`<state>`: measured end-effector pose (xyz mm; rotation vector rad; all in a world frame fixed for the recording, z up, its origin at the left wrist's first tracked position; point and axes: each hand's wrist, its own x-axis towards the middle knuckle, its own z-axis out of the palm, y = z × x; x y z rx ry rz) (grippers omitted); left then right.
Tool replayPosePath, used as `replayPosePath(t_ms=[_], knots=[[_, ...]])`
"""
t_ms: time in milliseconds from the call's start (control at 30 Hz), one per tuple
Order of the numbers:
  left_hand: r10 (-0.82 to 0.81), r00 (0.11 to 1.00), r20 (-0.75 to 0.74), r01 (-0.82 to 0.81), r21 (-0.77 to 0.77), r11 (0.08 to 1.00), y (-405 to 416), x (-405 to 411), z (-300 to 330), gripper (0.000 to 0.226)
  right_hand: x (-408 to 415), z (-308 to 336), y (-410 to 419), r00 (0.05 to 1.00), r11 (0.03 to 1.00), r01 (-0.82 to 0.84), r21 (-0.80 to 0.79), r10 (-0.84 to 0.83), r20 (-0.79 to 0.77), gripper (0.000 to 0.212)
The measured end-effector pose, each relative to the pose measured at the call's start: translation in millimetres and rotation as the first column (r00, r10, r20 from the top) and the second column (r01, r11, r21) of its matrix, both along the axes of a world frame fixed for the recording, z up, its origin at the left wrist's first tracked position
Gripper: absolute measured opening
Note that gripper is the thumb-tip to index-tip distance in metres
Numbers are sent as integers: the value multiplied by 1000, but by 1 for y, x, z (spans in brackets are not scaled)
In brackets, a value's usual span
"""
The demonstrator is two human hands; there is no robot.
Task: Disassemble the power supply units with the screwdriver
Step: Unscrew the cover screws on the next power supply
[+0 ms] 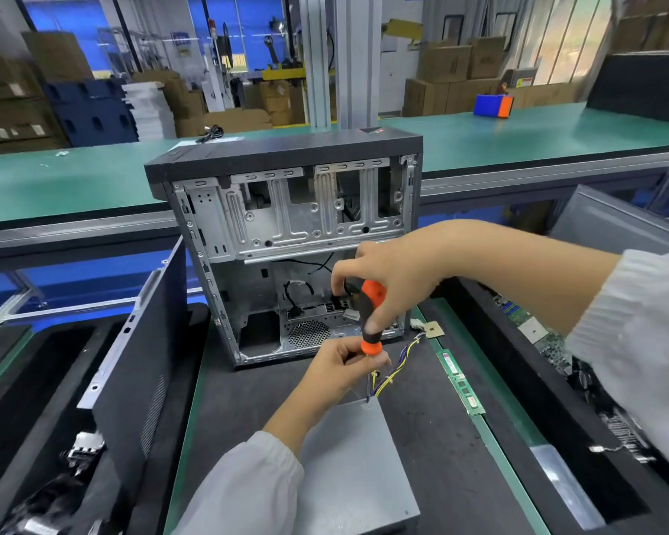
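We stand the orange-and-black rubber-handled screwdriver (368, 314) upright on a screw at the far edge of the flat grey sheet-metal power supply unit (354, 469), which lies on the dark mat at six o'clock. Our right hand (391, 276) wraps the handle to turn and bear down; our left hand (338, 366) pinches the thin steel shaft to keep the tip seated. At twelve o'clock, just beyond, stands the gutted galvanised steel computer case (286, 233).

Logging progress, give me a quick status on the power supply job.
Right hand grips screwdriver; left hand pinches its shaft. Tip on power supply corner. Nothing blocking.
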<state>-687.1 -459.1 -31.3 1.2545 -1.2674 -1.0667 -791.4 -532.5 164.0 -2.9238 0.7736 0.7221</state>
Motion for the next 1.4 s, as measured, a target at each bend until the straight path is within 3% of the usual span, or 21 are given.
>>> replayPosePath(t_ms=[67, 133, 233, 300, 367, 500, 567, 633, 767, 900, 967, 1033, 1067, 1133, 1233, 1300, 1400], knots=[[-3, 1000, 10, 3, 0, 1000, 0, 2, -1, 10, 3, -8, 5, 993, 993, 98, -70, -93, 69, 64], [-10, 1000, 10, 10, -3, 1000, 0, 2, 0, 10, 6, -19, 8, 986, 981, 144, -133, -132, 99, 57], [0, 1000, -23, 0, -4, 1000, 1, 0, 2, 6, 6, -19, 5, 1000, 994, 0, -107, 0, 4, 16], [16, 1000, -23, -16, -15, 1000, 0, -1, 2, 5, 3, -8, 2, 996, 995, -84, 52, 85, -28, 39], [16, 1000, -12, -16, -15, 1000, -1, -2, 2, 11, 0, -3, -2, 997, 995, -72, 65, 71, 18, 55], [7, 1000, -14, -7, -24, 1000, -2, -1, 3, 22, -1, -11, -1, 969, 969, 240, -65, -236, 72, 78], [-6, 1000, -18, 6, -37, 999, -2, 1, 4, 17, 2, -19, -4, 977, 975, 213, -60, -211, 35, 63], [-16, 999, -31, 15, -31, 999, -2, 1, 5, 13, 3, -15, -7, 995, 995, 99, 17, -99, 8, 23], [-20, 1000, -24, 19, -24, 1000, -2, -2, 5, 11, 0, 2, -10, 1000, 980, 28, 197, -26, -8, 50], [-26, 999, -20, 26, -23, 999, -3, -1, 5, 20, 5, -9, 0, 976, 975, 217, 52, -218, 12, 69], [-35, 999, -14, 35, -21, 999, -3, -1, 6, 16, 7, -19, -1, 987, 982, 161, -100, -161, 2, 52], [-21, 1000, -17, 21, -20, 1000, -3, -1, 5, 16, 8, -21, -3, 1000, 995, 27, -94, -27, 4, 24], [-9, 1000, -30, 8, -18, 1000, -2, 0, 4, 19, 7, -18, -4, 999, 999, -31, -26, 32, 24, 23], [7, 999, -44, -7, -16, 1000, -2, 1, 3, 20, 4, -12, -8, 995, 992, -89, 87, 85, 53, 50], [19, 1000, -14, -19, -3, 1000, -2, 3, 3, 15, 4, -18, -7, 994, 996, 60, 67, -65, 88, 68], [12, 1000, 7, -12, -1, 1000, -3, 3, 3, 24, 6, -30, -8, 973, 983, 164, 82, -175, 149, 61], [-6, 1000, -3, 6, -3, 1000, -4, 4, 4, 16, 9, -39, -13, 967, 988, 137, 67, -148, 207, 36]])
